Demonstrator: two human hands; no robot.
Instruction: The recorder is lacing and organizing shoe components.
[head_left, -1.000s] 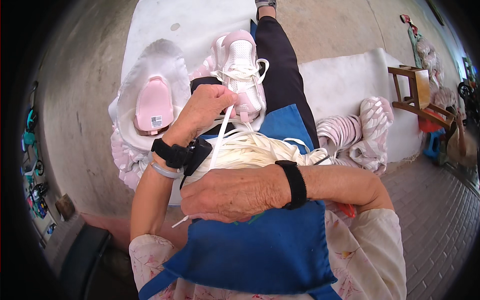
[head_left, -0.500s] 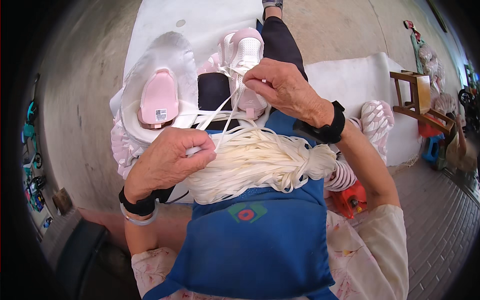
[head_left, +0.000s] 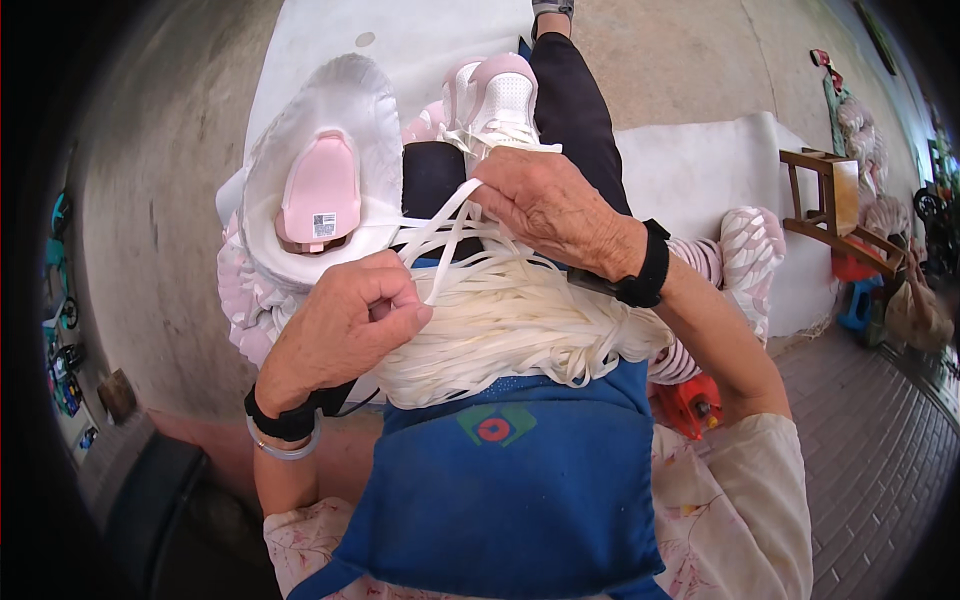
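My left hand (head_left: pixel 350 320) is closed in a pinch on a flat white shoelace (head_left: pixel 450 208), which runs up in a loop to my right hand. My right hand (head_left: pixel 555 212), closed on the lace, sits just below a white and pink sneaker (head_left: pixel 500 100) and covers its near part. A thick bundle of cream shoelaces (head_left: pixel 510 325) lies across my lap under both hands. Left of the sneaker, a pink insole (head_left: pixel 322 190) with a small printed label rests in a white, bowl-like lining (head_left: pixel 370 110). Which lace ends are in my fingers is hidden.
Stacked pink and white shoe uppers (head_left: pixel 755 250) lie at my right, near a red object (head_left: pixel 695 405). Farther right a wooden stool (head_left: pixel 835 200) lies tipped over. A white sheet (head_left: pixel 690 165) covers part of the ground, and my blue apron (head_left: pixel 510 490) spans my lap.
My right hand has moved down, off the sneaker's middle and toward me, with the lace in it. The lace between my hands has gone from taut to a loose loop.
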